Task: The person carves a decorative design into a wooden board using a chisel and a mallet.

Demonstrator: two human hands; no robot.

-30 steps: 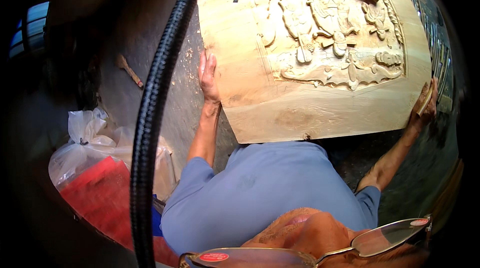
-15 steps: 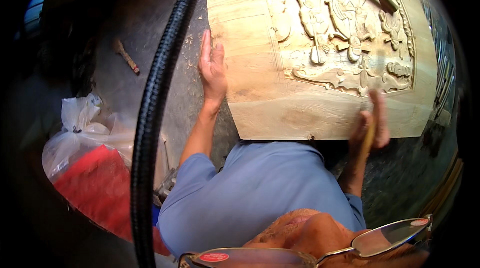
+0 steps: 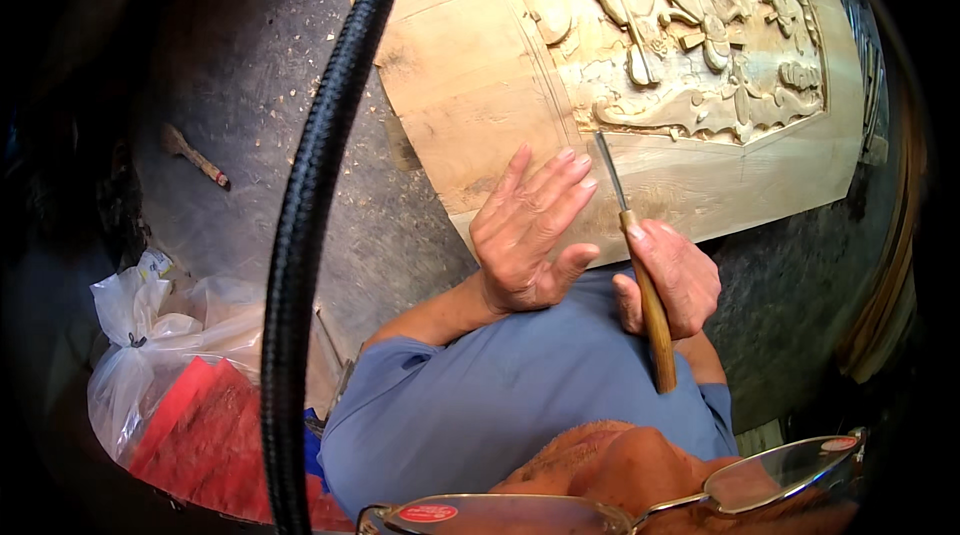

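Observation:
My left hand (image 3: 530,240) is open, fingers apart and palm turned down, over the lower edge of a pale wooden board (image 3: 460,75). Beside it, my right hand (image 3: 675,280) is closed round the wooden handle of a chisel (image 3: 653,307), whose narrow metal blade points up toward the lower border of the carved relief (image 3: 700,120). The relief shows raised figures inside a framed field. The far end of the board runs out of view at the top.
A wooden-handled item (image 3: 195,157) lies on the grey surface at left, among chips. Plastic bags (image 3: 150,335) and red material (image 3: 205,435) are at lower left. A black braided hose (image 3: 320,155) crosses the view. Long strips (image 3: 880,295) stand at the right.
My hands have left the board's sides and come together near its lower edge, the right one bringing the chisel inward. The board now appears more slanted, its left corner higher in the picture.

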